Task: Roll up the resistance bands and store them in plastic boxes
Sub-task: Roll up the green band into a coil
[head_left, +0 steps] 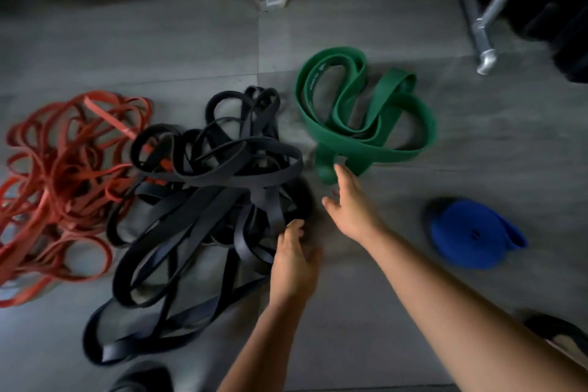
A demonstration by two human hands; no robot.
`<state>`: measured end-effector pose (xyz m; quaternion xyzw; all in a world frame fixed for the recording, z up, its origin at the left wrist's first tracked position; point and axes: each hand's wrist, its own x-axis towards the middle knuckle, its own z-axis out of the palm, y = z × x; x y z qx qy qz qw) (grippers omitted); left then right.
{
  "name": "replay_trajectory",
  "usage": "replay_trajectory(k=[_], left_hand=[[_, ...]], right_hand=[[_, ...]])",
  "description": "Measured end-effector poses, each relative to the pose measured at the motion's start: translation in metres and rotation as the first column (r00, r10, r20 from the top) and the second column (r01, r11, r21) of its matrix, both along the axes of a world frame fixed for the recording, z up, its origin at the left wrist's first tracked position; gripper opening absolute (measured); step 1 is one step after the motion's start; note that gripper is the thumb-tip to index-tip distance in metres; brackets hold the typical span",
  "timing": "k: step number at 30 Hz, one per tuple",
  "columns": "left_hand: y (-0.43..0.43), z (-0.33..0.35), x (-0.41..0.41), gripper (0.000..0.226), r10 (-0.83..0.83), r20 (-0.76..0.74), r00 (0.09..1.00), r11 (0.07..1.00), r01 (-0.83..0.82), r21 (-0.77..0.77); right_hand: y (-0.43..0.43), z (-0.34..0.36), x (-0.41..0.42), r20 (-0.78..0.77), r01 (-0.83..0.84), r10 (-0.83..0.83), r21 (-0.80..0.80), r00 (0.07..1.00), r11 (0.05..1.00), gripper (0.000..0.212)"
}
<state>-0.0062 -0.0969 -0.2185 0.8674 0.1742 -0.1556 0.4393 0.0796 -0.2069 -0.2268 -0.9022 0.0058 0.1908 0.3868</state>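
Right grip stretches up-frame to the green band — fingers straight, holding nothing.
The band sprawls across the floor at centre-right, its nearest loop at the fingertips; the left grip is farther away, at the black pile — hold unclear.

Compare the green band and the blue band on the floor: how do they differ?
The green band lies unrolled in loose open loops; the blue band is rolled into a compact coil. Green spreads wider; blue takes less floor. Both are wide, flat bands lying on the floor.
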Motion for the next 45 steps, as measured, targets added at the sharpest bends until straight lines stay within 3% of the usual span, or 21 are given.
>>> replay_trajectory(k=[3,6,9,11,17,21,27,31,37,40,45], left_hand=[[0.004,0.004,0.001,0.052,-0.011,-0.010,1.000,0.999,0.010,-0.050],[0.005,0.014,0.003,0.045,-0.049,0.009,0.999,0.995,0.050,-0.090],[0.010,0.029,-0.002,0.040,-0.087,0.026,0.996,0.987,0.090,-0.132],[0.014,0.042,-0.012,0.037,-0.098,0.031,0.995,0.984,0.102,-0.147],[0.031,0.111,-0.044,0.030,-0.066,0.062,0.996,0.980,0.076,-0.186],[0.048,0.189,-0.051,0.040,-0.069,0.136,0.988,0.984,0.090,-0.156],[0.083,0.308,-0.078,0.031,0.110,0.276,0.955,0.963,-0.034,-0.266],[0.097,0.375,-0.117,0.032,0.198,0.489,0.850,0.962,-0.073,-0.263],[0.071,0.461,-0.165,0.076,0.052,0.723,0.688,0.996,0.020,-0.091],[0.053,0.491,-0.187,0.052,0.004,0.786,0.618,0.992,0.094,-0.079],[0.042,0.482,-0.218,0.016,-0.018,0.723,0.691,0.991,0.106,-0.077]], right_hand=[[0.013,-0.001,0.009,-0.075,0.102,-0.104,-0.027,0.992,0.994,0.070],[0.003,0.003,0.019,0.066,0.293,-0.288,-0.082,0.955,0.953,0.057],[-0.011,0.023,0.036,0.147,0.475,-0.482,0.082,0.864,0.876,0.042],[-0.014,0.050,0.045,0.179,0.495,-0.529,0.201,0.830,0.845,0.035],[0.001,0.186,0.044,0.260,0.205,-0.360,0.478,0.896,0.854,0.019],[0.017,0.293,0.016,0.314,0.030,-0.229,0.529,0.921,0.848,0.022],[0.038,0.431,-0.050,0.404,-0.116,-0.179,0.606,0.897,0.787,0.025],[0.039,0.494,-0.104,0.429,-0.181,-0.172,0.665,0.887,0.725,0.025],[0.035,0.572,-0.187,0.482,-0.325,-0.068,0.682,0.873,0.656,0.018],[0.030,0.589,-0.218,0.476,-0.357,-0.017,0.683,0.879,0.637,0.015],[0.014,0.560,-0.242,0.387,-0.310,0.020,0.706,0.922,0.637,0.016]])
